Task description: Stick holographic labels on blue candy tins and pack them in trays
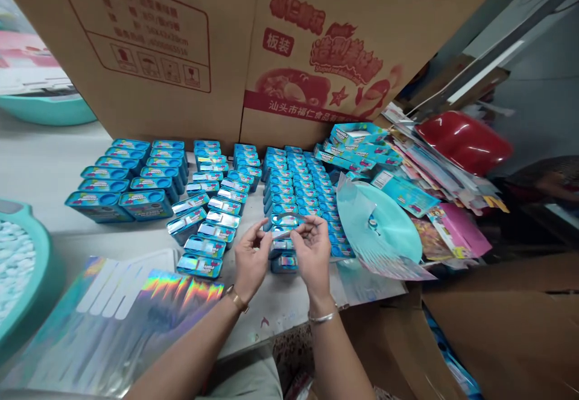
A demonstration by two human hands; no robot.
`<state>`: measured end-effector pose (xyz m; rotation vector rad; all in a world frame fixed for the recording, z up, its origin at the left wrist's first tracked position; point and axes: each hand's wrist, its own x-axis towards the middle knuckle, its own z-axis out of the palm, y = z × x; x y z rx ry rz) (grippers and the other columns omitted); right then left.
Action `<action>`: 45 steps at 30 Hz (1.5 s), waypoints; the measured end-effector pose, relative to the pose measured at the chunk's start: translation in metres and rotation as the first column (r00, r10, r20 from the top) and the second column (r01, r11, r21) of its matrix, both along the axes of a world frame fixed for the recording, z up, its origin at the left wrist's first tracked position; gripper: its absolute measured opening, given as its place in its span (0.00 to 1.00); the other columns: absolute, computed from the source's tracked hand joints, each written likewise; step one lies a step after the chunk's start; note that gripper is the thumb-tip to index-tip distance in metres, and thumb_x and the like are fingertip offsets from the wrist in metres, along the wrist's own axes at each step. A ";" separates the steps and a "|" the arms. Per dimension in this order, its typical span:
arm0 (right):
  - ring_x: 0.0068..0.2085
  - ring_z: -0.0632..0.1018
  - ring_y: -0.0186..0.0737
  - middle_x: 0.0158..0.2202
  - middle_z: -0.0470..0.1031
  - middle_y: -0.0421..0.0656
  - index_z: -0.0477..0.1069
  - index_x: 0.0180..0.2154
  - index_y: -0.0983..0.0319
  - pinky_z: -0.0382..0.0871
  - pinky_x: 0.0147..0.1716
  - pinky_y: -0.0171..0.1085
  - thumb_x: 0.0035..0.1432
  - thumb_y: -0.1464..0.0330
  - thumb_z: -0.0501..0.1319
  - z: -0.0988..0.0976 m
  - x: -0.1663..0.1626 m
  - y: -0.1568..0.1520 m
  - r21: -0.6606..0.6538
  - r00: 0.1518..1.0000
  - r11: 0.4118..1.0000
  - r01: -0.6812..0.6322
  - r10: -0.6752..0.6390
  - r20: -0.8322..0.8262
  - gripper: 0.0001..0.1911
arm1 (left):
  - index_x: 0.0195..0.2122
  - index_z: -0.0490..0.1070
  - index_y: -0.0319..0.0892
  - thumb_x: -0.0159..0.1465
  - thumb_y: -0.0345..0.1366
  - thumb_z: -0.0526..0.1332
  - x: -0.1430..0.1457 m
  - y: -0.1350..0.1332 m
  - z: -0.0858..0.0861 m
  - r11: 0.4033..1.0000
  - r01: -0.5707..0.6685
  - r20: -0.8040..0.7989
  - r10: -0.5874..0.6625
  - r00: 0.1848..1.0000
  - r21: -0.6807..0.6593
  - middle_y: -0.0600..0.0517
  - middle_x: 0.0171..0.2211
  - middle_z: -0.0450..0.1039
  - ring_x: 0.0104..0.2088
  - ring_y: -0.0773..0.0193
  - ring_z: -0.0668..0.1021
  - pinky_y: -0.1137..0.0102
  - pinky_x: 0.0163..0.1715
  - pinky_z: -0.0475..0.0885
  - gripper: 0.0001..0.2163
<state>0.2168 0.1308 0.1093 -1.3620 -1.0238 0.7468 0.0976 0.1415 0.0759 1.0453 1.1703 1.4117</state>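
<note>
My left hand and my right hand are close together over the lower end of the middle rows. Between their pinched fingertips stretches a small silvery sticker strip. It lies just above a blue tin, and I cannot tell whether it touches the lid. Left of my hands stand rows of blue tins with shiny strips across their lids, one being the nearest tin. Below them lies a holographic sticker sheet with several strip-shaped gaps where stickers have come off.
A tall printed carton stands behind the tins. At left is a teal tub of small pale pieces. To the right are a turquoise bowl with clear plastic over it, stacked display boxes and a red tray.
</note>
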 end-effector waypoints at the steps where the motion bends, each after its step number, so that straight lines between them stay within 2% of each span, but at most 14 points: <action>1: 0.34 0.74 0.35 0.33 0.70 0.36 0.63 0.47 0.57 0.68 0.34 0.34 0.56 0.69 0.63 -0.003 0.000 0.004 -0.003 0.998 1.000 0.015 -0.014 0.068 0.17 | 0.53 0.74 0.39 0.64 0.38 0.63 0.002 0.004 -0.002 1.000 -0.026 -0.038 0.027 0.999 0.016 0.56 0.28 0.69 0.29 0.69 0.70 0.75 0.32 0.68 0.17; 5: 0.33 0.74 0.37 0.32 0.70 0.36 0.63 0.48 0.57 0.68 0.35 0.35 0.57 0.71 0.59 -0.019 0.002 0.014 -0.048 0.968 0.998 0.051 -0.037 0.249 0.16 | 0.56 0.72 0.40 0.64 0.36 0.61 0.006 0.017 -0.013 0.997 -0.060 -0.156 0.067 0.986 0.050 0.57 0.27 0.69 0.28 0.69 0.71 0.75 0.33 0.68 0.19; 9: 0.32 0.74 0.37 0.31 0.70 0.36 0.64 0.46 0.58 0.68 0.34 0.35 0.56 0.72 0.58 -0.029 0.004 0.020 -0.102 0.947 0.991 0.086 -0.050 0.318 0.15 | 0.58 0.71 0.42 0.65 0.35 0.60 0.006 0.023 -0.025 0.999 -0.038 -0.200 0.043 0.979 0.030 0.58 0.26 0.68 0.28 0.69 0.70 0.74 0.33 0.68 0.20; 14: 0.32 0.74 0.36 0.31 0.70 0.36 0.64 0.47 0.58 0.68 0.33 0.35 0.56 0.72 0.57 -0.032 0.005 0.024 -0.146 0.930 0.985 0.093 -0.034 0.366 0.16 | 0.59 0.70 0.42 0.65 0.35 0.59 0.006 0.024 -0.033 0.999 -0.031 -0.231 0.036 0.972 0.024 0.58 0.27 0.67 0.28 0.69 0.70 0.74 0.34 0.68 0.21; 21: 0.31 0.74 0.37 0.31 0.71 0.36 0.64 0.48 0.58 0.66 0.33 0.35 0.56 0.73 0.56 -0.036 0.005 0.025 -0.136 0.865 0.985 0.104 -0.022 0.501 0.17 | 0.59 0.70 0.39 0.64 0.36 0.60 0.010 0.026 -0.042 1.000 -0.014 -0.153 0.010 0.988 -0.024 0.57 0.26 0.67 0.28 0.69 0.70 0.74 0.34 0.69 0.22; 26: 0.31 0.74 0.39 0.30 0.71 0.36 0.65 0.48 0.58 0.67 0.36 0.37 0.55 0.72 0.57 -0.039 0.004 0.026 -0.132 0.823 0.978 0.160 -0.058 0.565 0.17 | 0.57 0.70 0.35 0.61 0.38 0.63 0.017 0.029 -0.045 0.994 0.015 0.050 -0.010 0.999 -0.106 0.59 0.24 0.64 0.26 0.69 0.68 0.74 0.30 0.67 0.24; 29: 0.34 0.74 0.40 0.35 0.71 0.40 0.65 0.47 0.59 0.67 0.38 0.39 0.54 0.71 0.57 -0.040 0.005 0.025 -0.125 0.809 0.972 0.201 -0.093 0.580 0.16 | 0.58 0.69 0.33 0.60 0.38 0.64 0.019 0.030 -0.045 0.991 0.029 0.131 -0.012 0.991 -0.128 0.60 0.23 0.62 0.25 0.70 0.67 0.75 0.29 0.66 0.26; 34: 0.34 0.72 0.40 0.47 0.68 0.48 0.66 0.49 0.60 0.68 0.41 0.42 0.55 0.71 0.56 -0.034 0.010 0.024 -0.132 0.789 0.981 0.145 -0.034 0.614 0.19 | 0.58 0.68 0.33 0.59 0.39 0.63 0.020 0.032 -0.057 0.988 0.026 0.139 -0.005 0.990 -0.152 0.60 0.23 0.62 0.24 0.71 0.67 0.75 0.28 0.65 0.26; 38: 0.36 0.72 0.41 0.46 0.67 0.47 0.67 0.49 0.60 0.68 0.41 0.42 0.53 0.72 0.55 -0.027 0.014 0.022 -0.136 0.828 0.984 0.113 -0.018 0.560 0.19 | 0.57 0.67 0.34 0.55 0.37 0.65 0.013 0.032 -0.072 0.976 -0.015 0.079 0.032 0.996 -0.215 0.59 0.25 0.65 0.25 0.69 0.70 0.74 0.28 0.67 0.28; 40: 0.35 0.72 0.40 0.44 0.66 0.46 0.69 0.46 0.61 0.69 0.40 0.41 0.55 0.70 0.56 -0.021 0.015 0.021 -0.138 0.869 0.985 0.101 -0.020 0.495 0.16 | 0.56 0.67 0.36 0.55 0.38 0.65 0.007 0.031 -0.071 0.973 -0.040 0.068 0.057 0.996 -0.229 0.57 0.28 0.67 0.25 0.69 0.70 0.74 0.26 0.67 0.27; 42: 0.34 0.71 0.38 0.43 0.66 0.45 0.70 0.44 0.61 0.69 0.39 0.40 0.57 0.66 0.57 -0.015 0.014 0.021 -0.133 0.897 0.988 0.080 -0.013 0.441 0.12 | 0.54 0.69 0.37 0.60 0.41 0.61 0.003 0.032 -0.061 0.977 -0.052 0.058 0.066 0.996 -0.206 0.54 0.31 0.69 0.26 0.68 0.71 0.73 0.26 0.67 0.22; 45: 0.34 0.72 0.39 0.43 0.68 0.45 0.71 0.42 0.61 0.69 0.39 0.40 0.60 0.59 0.59 -0.006 0.012 0.022 -0.100 0.869 0.991 0.086 -0.025 0.494 0.13 | 0.45 0.74 0.38 0.65 0.46 0.56 -0.002 0.035 -0.039 0.989 -0.025 0.026 0.029 0.999 -0.146 0.52 0.32 0.71 0.28 0.67 0.72 0.73 0.26 0.67 0.17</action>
